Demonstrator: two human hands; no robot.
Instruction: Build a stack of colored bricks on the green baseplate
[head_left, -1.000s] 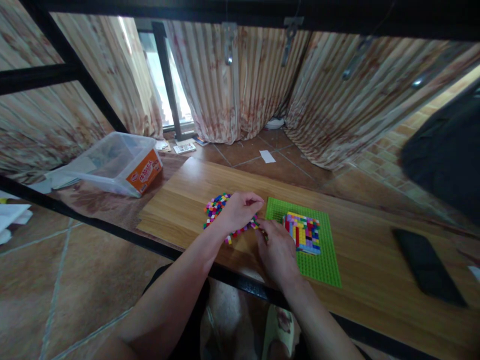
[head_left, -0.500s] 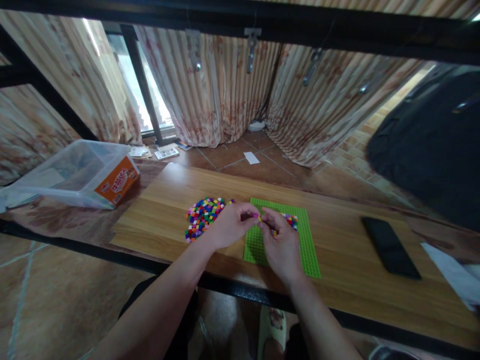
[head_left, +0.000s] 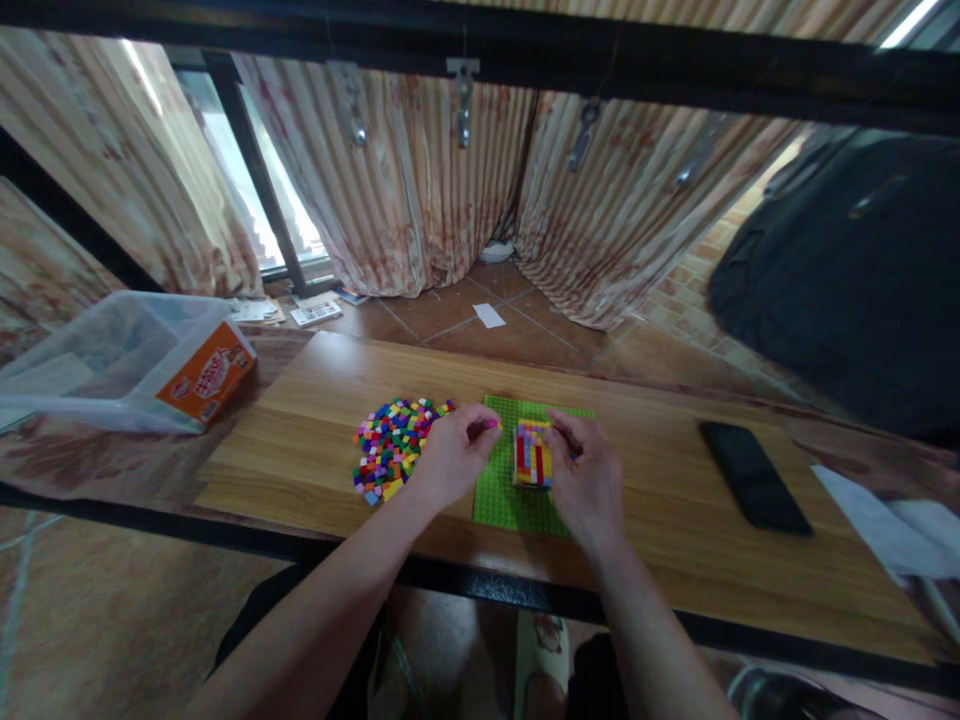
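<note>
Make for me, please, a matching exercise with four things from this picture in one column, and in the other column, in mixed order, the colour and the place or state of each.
Column 1
1. Phone
2. Plastic box
3. Loose bricks
4. Baseplate

Column 2
A. Green, underneath the built block
B. Many colours, spread in a heap
C. Black, lying flat on the wooden tabletop
D. See-through, with an orange label

Right pairs: 1-C, 2-D, 3-B, 4-A
</note>
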